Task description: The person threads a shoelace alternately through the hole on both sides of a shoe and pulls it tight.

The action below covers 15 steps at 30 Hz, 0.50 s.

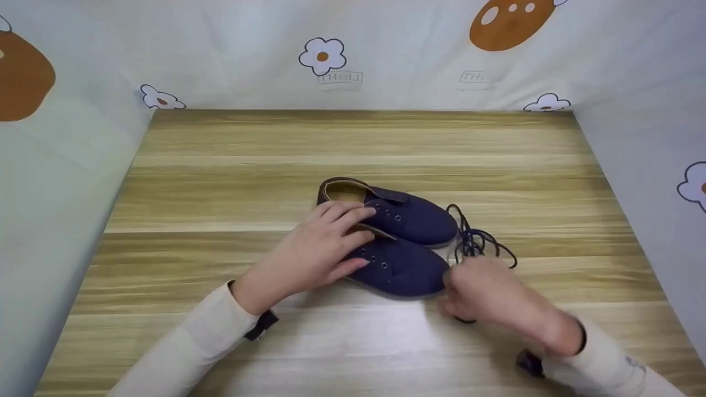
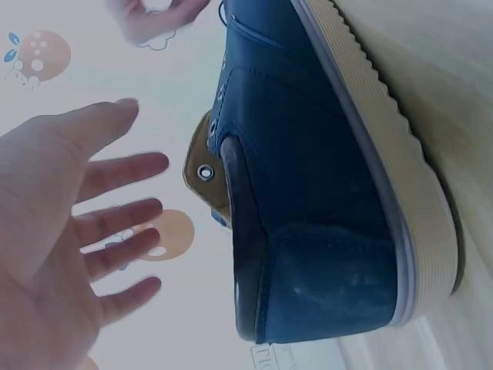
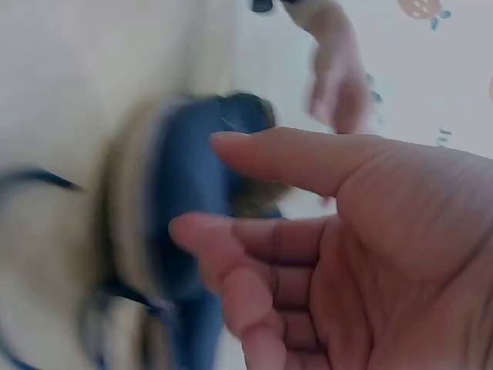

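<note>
1. Head view: two dark shoes lie side by side on the table (image 1: 220,176), long axes running left to right with a slant, toes toward my right and slightly toward me. My left hand (image 1: 319,249) is over the opening of the near shoe (image 1: 413,270), fingers loosely spread. The far shoe (image 1: 424,220) lies just beyond it. My right hand (image 1: 486,286) is blurred just off the near shoe's toe. The loose laces (image 1: 472,242) lie just beyond my right knuckles, so this hand is much the nearer to them; I judge that gap the one that counts.

2. Left wrist view: my fingers are extended, apart and empty. One shoe stands just beside their tips on its sole, heel close to me, toe pointing away. A brown-lined flap (image 2: 199,158) with an eyelet leans toward my fingers.

3. Right wrist view: my fingers curl loosely, my thumb stands off them, and I see nothing gripped. A blurred toe lies just ahead of my fingertips; whether they touch it, I cannot tell. The laces trail off beside and below it.
</note>
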Available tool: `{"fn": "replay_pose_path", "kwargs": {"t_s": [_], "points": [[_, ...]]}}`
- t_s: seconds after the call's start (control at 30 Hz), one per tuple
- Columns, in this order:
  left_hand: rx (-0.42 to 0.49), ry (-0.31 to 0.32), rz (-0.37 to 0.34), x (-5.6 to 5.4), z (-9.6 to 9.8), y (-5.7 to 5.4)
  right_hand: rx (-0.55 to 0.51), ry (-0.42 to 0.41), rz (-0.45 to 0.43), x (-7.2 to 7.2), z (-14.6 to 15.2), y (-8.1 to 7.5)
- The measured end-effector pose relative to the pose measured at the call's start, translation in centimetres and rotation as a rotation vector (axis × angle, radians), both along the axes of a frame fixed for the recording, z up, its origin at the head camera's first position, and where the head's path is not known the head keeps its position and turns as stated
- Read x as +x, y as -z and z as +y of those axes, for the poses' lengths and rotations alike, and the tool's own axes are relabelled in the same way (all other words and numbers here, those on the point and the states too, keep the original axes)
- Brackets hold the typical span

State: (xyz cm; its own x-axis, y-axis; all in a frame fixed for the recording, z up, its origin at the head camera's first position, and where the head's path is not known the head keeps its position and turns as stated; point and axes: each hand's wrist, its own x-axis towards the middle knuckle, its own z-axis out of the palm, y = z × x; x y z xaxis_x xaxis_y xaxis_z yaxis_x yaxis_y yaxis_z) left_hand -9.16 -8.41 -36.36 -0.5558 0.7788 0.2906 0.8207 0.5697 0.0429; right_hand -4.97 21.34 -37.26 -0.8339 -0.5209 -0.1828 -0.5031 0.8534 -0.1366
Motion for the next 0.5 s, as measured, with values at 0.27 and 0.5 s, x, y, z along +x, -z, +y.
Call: {"fn": "replay_pose_path", "kwargs": {"t_s": [0.27,0.5], "points": [[0.044,0.060,0.002,0.2,0.8,0.6,0.124,0.042,0.173,2.2,-0.4,3.8],[0.088,0.128,-0.038,0.6,1.7,1.0,-0.245,-0.078,0.095,1.6,-0.3,2.1]]}}
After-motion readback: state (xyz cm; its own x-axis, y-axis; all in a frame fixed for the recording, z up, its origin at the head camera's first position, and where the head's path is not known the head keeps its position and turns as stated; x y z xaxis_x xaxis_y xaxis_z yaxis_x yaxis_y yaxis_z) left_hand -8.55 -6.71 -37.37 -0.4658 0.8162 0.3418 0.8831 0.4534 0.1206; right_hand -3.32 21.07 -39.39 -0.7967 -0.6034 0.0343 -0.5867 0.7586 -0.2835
